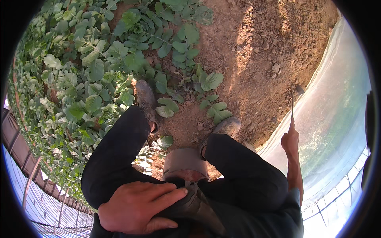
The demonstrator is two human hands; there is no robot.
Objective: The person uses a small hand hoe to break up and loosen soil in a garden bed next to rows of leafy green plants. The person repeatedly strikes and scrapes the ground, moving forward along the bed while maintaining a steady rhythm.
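Observation:
My left hand [138, 205] lies palm down across my lap on dark clothing, its fingers partly spread and nothing seen in its grasp. Out to the right, my right hand [290, 138] is closed around the handle of a small hand hoe [292, 102]. The hoe points away from me, its metal blade near the lower edge of the plastic sheeting. Beyond my shoes grow broad leafy green plants [186, 49], with a few lobed leaves [218, 111] by my right shoe.
Dense foliage [68, 80] fills the left side. Dry, crumbly soil [253, 59] stretches ahead to the right, bordered by translucent plastic sheeting [330, 104]. A rounded container-like object [186, 162] sits between my legs. Curved greenhouse framing [29, 178] shows at lower left.

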